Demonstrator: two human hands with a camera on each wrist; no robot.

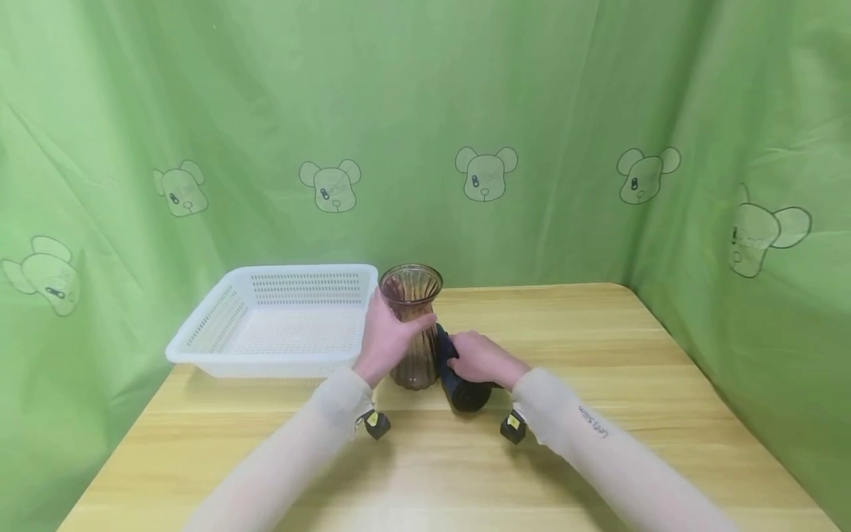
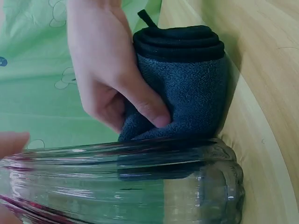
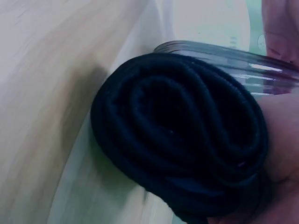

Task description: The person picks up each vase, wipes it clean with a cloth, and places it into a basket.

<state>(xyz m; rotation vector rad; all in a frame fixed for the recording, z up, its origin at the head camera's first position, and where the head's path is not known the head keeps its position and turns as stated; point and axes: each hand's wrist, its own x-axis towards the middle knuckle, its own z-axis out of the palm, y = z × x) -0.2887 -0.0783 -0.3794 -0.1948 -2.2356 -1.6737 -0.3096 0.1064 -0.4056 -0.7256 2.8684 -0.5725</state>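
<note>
A ribbed, purplish glass vase (image 1: 417, 362) with a flared rim stands upright on the wooden table. My left hand (image 1: 385, 336) grips it below the rim, thumb across the near side. Just right of the vase, my right hand (image 1: 484, 358) holds a rolled dark blue towel (image 1: 468, 397). The left wrist view shows the right thumb pressing into the towel (image 2: 187, 88), whose black edging and small loop are visible, right beside the vase (image 2: 205, 196). In the right wrist view the towel's coiled end (image 3: 187, 140) covers most of the right hand.
A white perforated plastic basket (image 1: 286, 367) sits left of the vase, close to my left hand. Green curtains (image 1: 412, 96) with bear-head prints surround the wooden table (image 1: 598, 332) at the back and sides.
</note>
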